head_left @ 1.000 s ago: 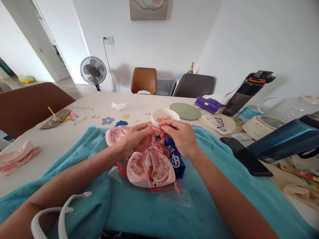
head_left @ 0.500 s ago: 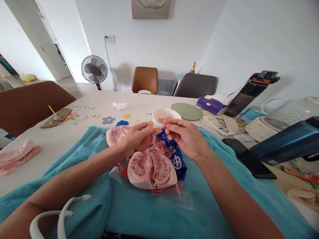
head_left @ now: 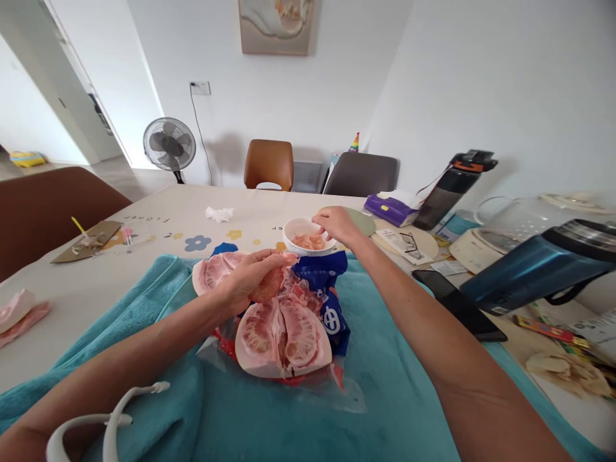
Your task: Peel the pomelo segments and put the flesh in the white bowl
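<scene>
My left hand point(head_left: 255, 276) is closed around a peeled pomelo segment point(head_left: 267, 286), with torn membrane at its upper end. Over the right rim of a white bowl point(head_left: 293, 247) hangs my right hand point(head_left: 335, 224), fingers drawn together and pointing down; whatever they pinch is too small to make out. Pinkish pomelo flesh point(head_left: 309, 241) lies in the bowl. Below my left hand rests an opened pomelo piece point(head_left: 283, 340), its rind white and two hollowed membranes facing me. Another pomelo rind piece point(head_left: 212, 271) sits behind my left hand. Membrane scraps point(head_left: 305, 296) lie on a blue plastic bag point(head_left: 337, 321).
A teal towel point(head_left: 385, 359) covers the near table. To the right are a phone point(head_left: 457, 305), a blue tumbler point(head_left: 534, 269), glasses point(head_left: 410, 245) and a purple tissue pack point(head_left: 391, 210). A crumpled tissue point(head_left: 219, 214) and pomelo peel point(head_left: 19, 314) lie on the left.
My right hand has moved from beside the segment, away from me to the bowl. My left hand still holds the segment. The view has tilted up and shifted slightly right.
</scene>
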The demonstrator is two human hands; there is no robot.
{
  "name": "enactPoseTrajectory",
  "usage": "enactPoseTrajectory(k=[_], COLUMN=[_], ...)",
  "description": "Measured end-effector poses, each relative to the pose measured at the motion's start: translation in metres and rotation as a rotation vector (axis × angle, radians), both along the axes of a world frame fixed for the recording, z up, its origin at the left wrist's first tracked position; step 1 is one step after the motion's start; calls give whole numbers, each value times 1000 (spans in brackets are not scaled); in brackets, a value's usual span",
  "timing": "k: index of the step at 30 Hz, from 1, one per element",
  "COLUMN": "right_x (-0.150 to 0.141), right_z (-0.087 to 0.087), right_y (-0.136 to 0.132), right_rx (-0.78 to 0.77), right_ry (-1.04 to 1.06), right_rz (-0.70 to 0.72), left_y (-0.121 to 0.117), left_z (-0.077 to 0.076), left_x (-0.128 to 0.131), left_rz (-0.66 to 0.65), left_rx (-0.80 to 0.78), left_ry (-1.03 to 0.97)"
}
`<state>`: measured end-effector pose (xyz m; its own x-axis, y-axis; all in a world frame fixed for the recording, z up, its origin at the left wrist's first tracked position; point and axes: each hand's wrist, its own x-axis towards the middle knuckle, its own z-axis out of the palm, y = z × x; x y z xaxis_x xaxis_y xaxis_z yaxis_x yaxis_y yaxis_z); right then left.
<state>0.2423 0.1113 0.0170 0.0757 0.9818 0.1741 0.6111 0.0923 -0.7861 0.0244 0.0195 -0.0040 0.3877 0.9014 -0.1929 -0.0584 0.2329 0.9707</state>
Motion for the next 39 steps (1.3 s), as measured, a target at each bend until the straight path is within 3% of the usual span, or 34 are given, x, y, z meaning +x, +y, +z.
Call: enactPoseTrajectory(k=[4, 7, 10, 13, 16, 18, 21, 26, 35, 39], right_x=[-1, -6, -18, -35, -48, -51, -52, -54, -58, -55], right_z=[-4, 5, 18, 24, 15, 7, -2, -4, 2, 2], right_y=[6, -5, -40, -88, -123, -131, -129, -124, -129, -126], right_rx=[27, 123, 320, 447, 409, 373, 307, 227, 122, 67], right_ry=[-58, -40, 80, 116, -15, -66, -29, 96, 229, 292], right_rz=[-22, -62, -99, 30, 230, 272, 219, 172, 162, 179], left_y=[2, 4, 5, 3, 0, -2, -5, -7, -9, -9], left_z=[-2, -4, -5, -4, -2, 0, 3, 4, 3, 5], left_x=[0, -1, -1, -1, 0, 0, 1, 1, 1, 0], left_rz=[0, 8, 12, 2, 0, -12, -44, -71, -71, -104], left_rx=[-13, -28, -74, -95, -106, -159, -235, -195, -82, -160], left_ry=[-30, -76, -107, -123, -153, -216, -305, -334, -236, -229])
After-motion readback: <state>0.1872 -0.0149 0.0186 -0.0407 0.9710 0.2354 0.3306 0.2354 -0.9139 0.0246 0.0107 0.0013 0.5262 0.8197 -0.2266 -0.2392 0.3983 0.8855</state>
